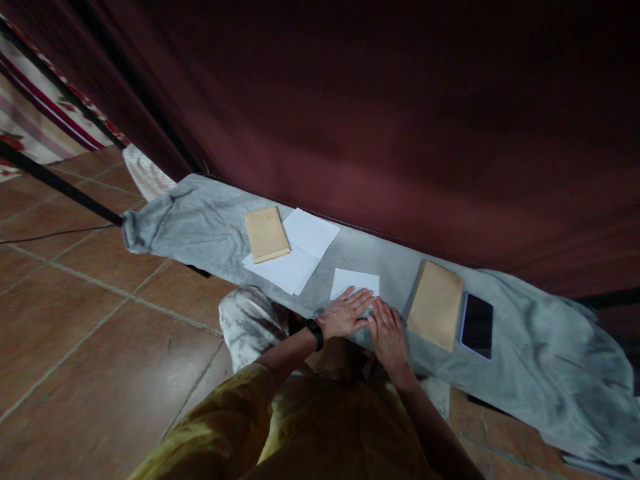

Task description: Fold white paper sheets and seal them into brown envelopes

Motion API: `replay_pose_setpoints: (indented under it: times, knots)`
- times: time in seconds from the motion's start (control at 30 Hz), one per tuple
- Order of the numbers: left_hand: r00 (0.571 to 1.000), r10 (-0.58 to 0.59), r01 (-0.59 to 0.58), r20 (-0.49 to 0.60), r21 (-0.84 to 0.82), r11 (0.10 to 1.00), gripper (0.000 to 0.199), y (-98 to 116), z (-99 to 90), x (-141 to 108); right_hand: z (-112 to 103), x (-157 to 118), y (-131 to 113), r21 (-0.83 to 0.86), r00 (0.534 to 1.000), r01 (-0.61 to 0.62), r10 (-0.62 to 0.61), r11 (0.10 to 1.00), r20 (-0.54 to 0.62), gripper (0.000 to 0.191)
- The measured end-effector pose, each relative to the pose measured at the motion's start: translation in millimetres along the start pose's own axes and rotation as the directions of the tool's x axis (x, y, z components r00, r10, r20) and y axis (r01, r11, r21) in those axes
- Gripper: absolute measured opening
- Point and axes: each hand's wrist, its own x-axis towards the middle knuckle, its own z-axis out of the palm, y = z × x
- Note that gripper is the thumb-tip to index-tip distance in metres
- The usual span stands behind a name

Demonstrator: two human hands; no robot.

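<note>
At far left, a striped, floral textile (35, 100) beyond dark poles (60, 184), above brown floor tiles (80, 327). Next, the wrinkled end of a grey cloth (205, 213), spread over a narrow desk (390, 253) in front of a maroon curtain (320, 180), perhaps as a soft covering. On it, a kraft-brown booklet (267, 233), aslant across overlapping white sheets (315, 233), probably as a weight against sliding. Further right, left hand (346, 313) with black wristband (315, 335): palm down, fingers spread, grip released, laid over the near part of a small white paper (354, 279), seemingly to keep it flat. Paper close to the desk's near edge, presumably within easy reach of both hands; single or folded, impossible to tell. At its near right corner, right hand (389, 332), also palm down and unclenched, fingers straight, probably for steadying or pressing that corner. Beyond, a second kraft-brown booklet (435, 307), tilted and apart from the paper, perhaps for working room. Just beside, a purple-edged smartphone (477, 325), dark screen up, likely there to stay out of the way. At far right, more cloth, loosely bunched.
</note>
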Motion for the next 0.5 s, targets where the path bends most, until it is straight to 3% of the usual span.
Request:
replay_pose_setpoints:
  times: [0.5]
  knots:
    - [1.0, -0.029, 0.028, 0.008, 0.007, 1.0, 0.06, -0.4, -0.9, -0.3, 4.0, 2.2, 0.4, 0.017, 0.999, -0.045, 0.045, 0.999, 0.018, 0.052]
